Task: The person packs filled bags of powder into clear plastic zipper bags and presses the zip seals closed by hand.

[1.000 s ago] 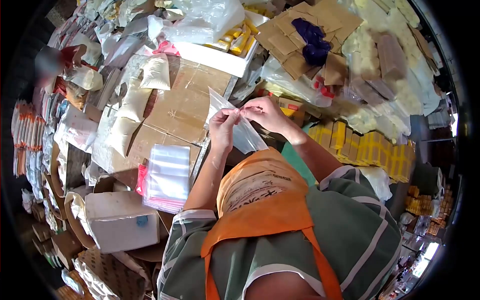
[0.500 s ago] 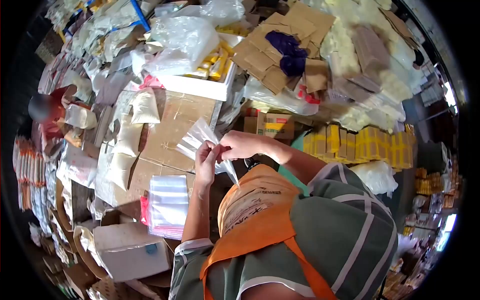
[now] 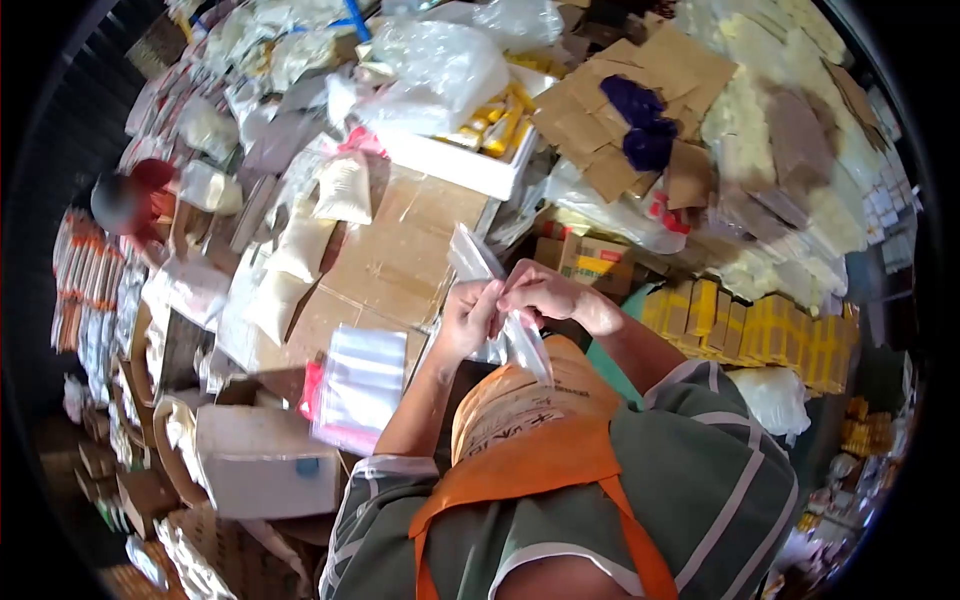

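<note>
A clear plastic bag (image 3: 474, 256) is pinched between my two hands, in front of my orange apron. My left hand (image 3: 470, 316) is closed on its left side, and my right hand (image 3: 545, 292) is closed on it close beside, the fingertips almost touching. The lower end of the bag hangs down over the apron. To the left, a stack of flat clear bags (image 3: 364, 378) with pink edges lies at the near edge of the cardboard-covered table (image 3: 400, 250). Several filled whitish bags (image 3: 343, 188) lie in a row further back on the table.
A white tray (image 3: 450, 166) holds yellow packets at the back. Flattened cardboard (image 3: 590, 110) with a dark purple item lies at the back right. Yellow-taped boxes (image 3: 745, 330) stand right. An open white-sided box (image 3: 265, 460) is at lower left. Another person (image 3: 150, 195) is at far left.
The bag between my hands has turned and is now more bunched, with my hands drawn closer together. The whole view has shifted as my head moved.
</note>
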Available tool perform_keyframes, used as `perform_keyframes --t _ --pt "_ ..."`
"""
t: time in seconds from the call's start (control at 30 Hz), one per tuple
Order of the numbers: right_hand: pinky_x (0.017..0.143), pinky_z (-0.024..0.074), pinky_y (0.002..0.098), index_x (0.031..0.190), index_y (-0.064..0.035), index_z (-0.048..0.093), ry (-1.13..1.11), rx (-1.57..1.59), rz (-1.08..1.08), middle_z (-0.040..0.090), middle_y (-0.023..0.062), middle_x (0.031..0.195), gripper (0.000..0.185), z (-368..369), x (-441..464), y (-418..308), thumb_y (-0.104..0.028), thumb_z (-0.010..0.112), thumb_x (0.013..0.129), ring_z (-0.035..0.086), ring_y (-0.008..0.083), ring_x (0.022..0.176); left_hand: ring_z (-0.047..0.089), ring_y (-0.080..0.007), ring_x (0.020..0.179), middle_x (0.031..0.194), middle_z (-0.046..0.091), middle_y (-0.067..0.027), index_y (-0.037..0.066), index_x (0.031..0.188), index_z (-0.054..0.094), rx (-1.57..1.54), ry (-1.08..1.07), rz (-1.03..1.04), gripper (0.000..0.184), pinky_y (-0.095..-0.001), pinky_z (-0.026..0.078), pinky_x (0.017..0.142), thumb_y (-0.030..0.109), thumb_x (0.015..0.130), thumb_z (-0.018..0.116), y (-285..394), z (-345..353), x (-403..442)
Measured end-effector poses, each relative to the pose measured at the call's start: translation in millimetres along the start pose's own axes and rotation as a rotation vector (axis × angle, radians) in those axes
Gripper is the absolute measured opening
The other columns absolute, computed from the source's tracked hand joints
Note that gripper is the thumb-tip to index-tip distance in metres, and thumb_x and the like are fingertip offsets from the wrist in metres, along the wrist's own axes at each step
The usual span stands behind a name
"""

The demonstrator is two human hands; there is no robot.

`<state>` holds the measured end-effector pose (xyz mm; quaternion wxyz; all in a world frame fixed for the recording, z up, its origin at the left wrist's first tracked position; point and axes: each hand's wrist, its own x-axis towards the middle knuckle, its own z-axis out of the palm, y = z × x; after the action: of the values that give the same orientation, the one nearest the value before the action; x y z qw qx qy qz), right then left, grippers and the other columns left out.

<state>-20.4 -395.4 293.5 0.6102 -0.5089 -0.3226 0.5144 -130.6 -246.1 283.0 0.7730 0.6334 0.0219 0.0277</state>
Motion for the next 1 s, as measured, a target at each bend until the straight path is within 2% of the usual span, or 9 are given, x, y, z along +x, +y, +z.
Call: perform_keyframes --t 0.1,0.13,0.33,0.47,0.53,0.67,0.83,0.93,1.0 --pt "0.035 0.0316 0.023 0.071 -0.0074 0.062 0.177 0.488 0.021 0.04 -0.0044 0.048 0.022 32.7 9.5 13.2 -0.017 0.062 0.091 0.041 0.0072 0.038 0.042 -0.0072 0.039 0.049 0.048 0.0 0.003 0.066 0.055 0.013 0.133 0.069 0.044 -0.0237 0.032 0.037 0.028 0.102 0.049 11.6 -4.8 -12.0" --pt "0.035 0.0308 0.0224 0.078 -0.0098 0.061 0.066 0.65 -0.016 0.038 -0.0051 0.051 0.016 36.8 14.1 21.2 -0.016 0.06 0.092 0.039 0.007 0.037 0.042 -0.0072 0.039 0.049 0.048 0.0 0.003 0.066 0.055 0.013 0.163 0.075 0.044 -0.0237 0.032 0.037 0.028 0.102 0.049 15.4 -7.8 -17.1" --pt "0.04 0.0364 0.0202 0.08 -0.0089 0.057 0.052 0.816 0.148 0.047 -0.0026 0.055 0.021 79.5 51.6 37.8 -0.024 0.056 0.094 0.046 0.0071 0.042 0.041 -0.0074 0.038 0.048 0.048 0.0 0.004 0.062 0.053 -0.073 0.358 0.177 0.045 -0.0238 0.031 0.036 0.026 0.102 0.05 24.4 -30.4 -52.9" --pt "0.045 0.0434 0.0217 0.067 -0.0058 0.054 0.127 0.614 0.221 0.053 0.0022 0.055 0.033 119.2 47.9 -4.6 -0.025 0.054 0.093 0.055 0.009 0.048 0.04 -0.0078 0.037 0.048 0.047 -0.0007 0.004 0.061 0.052 -0.137 0.431 0.225 0.047 -0.0238 0.031 0.036 0.027 0.101 0.051 32.6 -32.6 -78.6" --pt "0.048 0.046 0.023 0.063 -0.0025 0.058 -0.384 0.34 0.107 0.053 0.0036 0.051 0.034 90.7 54.4 -6.5 -0.021 0.056 0.091 0.056 0.0109 0.048 0.044 -0.0082 0.039 0.049 0.051 -0.0014 0.001 0.064 0.057 -0.135 0.443 0.208 0.046 -0.0232 0.034 0.037 0.027 0.101 0.05 38.3 -32.8 -94.1" --pt "0.049 0.0444 0.0302 0.068 0.0032 0.067 -0.541 -0.669 -0.187 0.06 0.0119 0.053 0.02 88.0 69.7 -41.5 -0.013 0.065 0.08 0.056 0.0116 0.049 0.052 -0.0089 0.046 0.056 0.06 -0.0037 -0.004 0.072 0.066 0.196 0.165 0.009 0.041 -0.0239 0.04 0.043 0.023 0.099 0.053 54.4 -39.2 -113.3" --pt "0.053 0.0456 0.0332 0.072 0.0022 0.068 -0.773 -1.135 -0.338 0.063 0.017 0.064 0.021 102.5 82.1 -62.5 -0.018 0.07 0.079 0.06 0.0228 0.051 0.051 -0.0089 0.045 0.051 0.056 -0.0038 -0.003 0.063 0.061 0.453 0.088 0.001 0.044 -0.0261 0.039 0.042 0.023 0.098 0.059 90.6 -47.5 -120.1" --pt "0.053 0.0468 0.0326 0.069 0.0022 0.067 -0.97 -0.926 -0.082 0.066 0.013 0.063 0.032 118.3 83.3 -98.4 -0.024 0.067 0.087 0.06 0.0199 0.051 0.048 -0.0162 0.042 0.048 0.052 -0.0071 -0.002 0.059 0.058 0.453 -0.016 0.261 0.047 -0.0307 0.038 0.044 0.027 0.096 0.06 103.2 -52.3 -123.5" --pt "0.05 0.0463 0.0299 0.068 0.0021 0.068 -0.984 -0.618 0.01 0.067 0.008 0.061 0.04 121.6 80.4 -91.7 -0.028 0.062 0.094 0.059 0.0158 0.05 0.048 -0.0175 0.041 0.048 0.051 -0.0067 0.001 0.055 0.053 0.296 -0.045 0.24 0.048 -0.0312 0.037 0.043 0.023 0.098 0.058 108.1 -52.5 -128.4"
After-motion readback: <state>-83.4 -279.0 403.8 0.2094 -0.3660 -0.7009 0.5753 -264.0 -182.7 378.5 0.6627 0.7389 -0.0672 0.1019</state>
